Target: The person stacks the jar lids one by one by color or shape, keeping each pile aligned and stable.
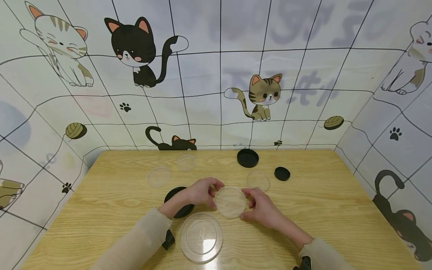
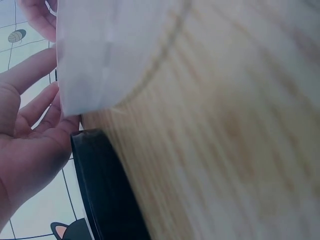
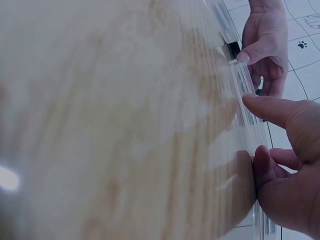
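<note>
A clear round plastic lid [image 1: 230, 203] lies between both hands at the middle of the wooden table. My left hand [image 1: 201, 192] holds its left edge, thumb nearer me and fingers on the far side. Opposite, my right hand [image 1: 262, 208] grips the right edge; in the right wrist view its thumb and curled fingers [image 3: 263, 167] meet the clear rim. Under the left forearm sits a black round lid [image 1: 185, 211], partly hidden. Closer to me is a larger clear lid [image 1: 190, 240] with ring-shaped ridges. Whether the held lid touches the table is hard to tell.
Two faint clear discs, one [image 1: 159, 177] left and another [image 1: 186, 162] farther back, lie beyond the left hand. Past the right hand are a third clear disc [image 1: 259, 180], a black lid [image 1: 248, 159] and a smaller black lid [image 1: 282, 173]. A cat-print curtain [image 1: 202, 112] borders the table [image 1: 324, 210].
</note>
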`<state>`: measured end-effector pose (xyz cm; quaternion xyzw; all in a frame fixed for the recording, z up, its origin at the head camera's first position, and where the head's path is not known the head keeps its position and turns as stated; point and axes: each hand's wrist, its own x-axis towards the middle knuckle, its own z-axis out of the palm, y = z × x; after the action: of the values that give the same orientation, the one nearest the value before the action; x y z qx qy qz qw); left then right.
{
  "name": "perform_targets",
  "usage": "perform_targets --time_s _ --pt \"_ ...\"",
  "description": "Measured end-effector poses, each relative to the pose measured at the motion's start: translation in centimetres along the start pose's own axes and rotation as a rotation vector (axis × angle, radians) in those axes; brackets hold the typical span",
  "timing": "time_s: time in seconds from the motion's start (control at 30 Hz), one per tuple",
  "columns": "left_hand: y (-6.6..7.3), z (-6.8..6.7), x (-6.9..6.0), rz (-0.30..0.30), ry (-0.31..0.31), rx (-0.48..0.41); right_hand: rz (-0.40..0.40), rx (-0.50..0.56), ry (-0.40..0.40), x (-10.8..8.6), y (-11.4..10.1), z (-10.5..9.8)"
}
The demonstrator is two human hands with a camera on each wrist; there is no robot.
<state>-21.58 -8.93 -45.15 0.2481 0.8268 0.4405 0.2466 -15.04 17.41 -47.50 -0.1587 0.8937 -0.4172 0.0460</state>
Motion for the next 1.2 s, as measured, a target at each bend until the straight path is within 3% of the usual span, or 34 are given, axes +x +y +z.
perform_targets --time_s 0.6,0.93,1.2 --pt "0.0 0.2 0.0 0.028 -0.005 0.013 0.048 0.097 -0.046 -0.2 -0.1 -0.7" --pt "-0.2 -0.2 -0.8 0.075 -0.006 -0.007 0.010 0.140 -0.062 -0.4 -0.9 -1.3" --pt "0.5 -0.7 -2.0 0.088 -0.009 -0.050 -0.008 0.169 -0.079 -0.6 -1.6 -1.7"
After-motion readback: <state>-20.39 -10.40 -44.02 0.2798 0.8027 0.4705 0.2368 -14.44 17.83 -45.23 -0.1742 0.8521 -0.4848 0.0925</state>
